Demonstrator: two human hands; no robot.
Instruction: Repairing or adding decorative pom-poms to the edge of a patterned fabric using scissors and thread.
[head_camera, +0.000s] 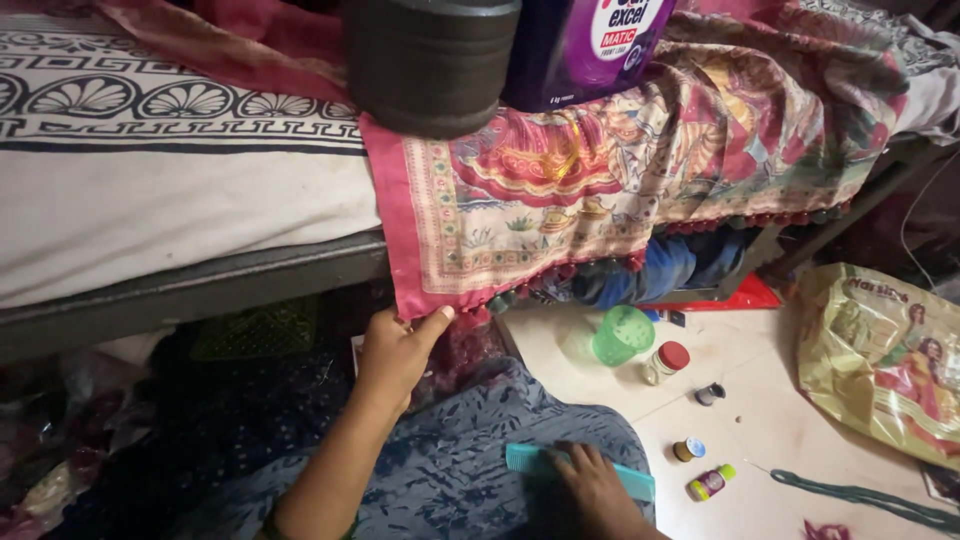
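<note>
My left hand (395, 352) pinches the lower corner of a pink patterned cloth (600, 170) that hangs over the edge of a bed. My right hand (592, 482) rests low on my lap, fingers closed over a teal comb (630, 482) lying on blue printed fabric (470, 450). The cloth has a beaded fringe along its bottom hem.
A dark round container (430, 60) and a purple detergent pouch (590, 45) sit on the bed. On the floor are a green cup (622, 335), a red-lidded jar (666, 361), small thread spools (688, 449), a small bottle (710, 482), a yellow-green plastic bag (885, 360) and a green cord (860, 497).
</note>
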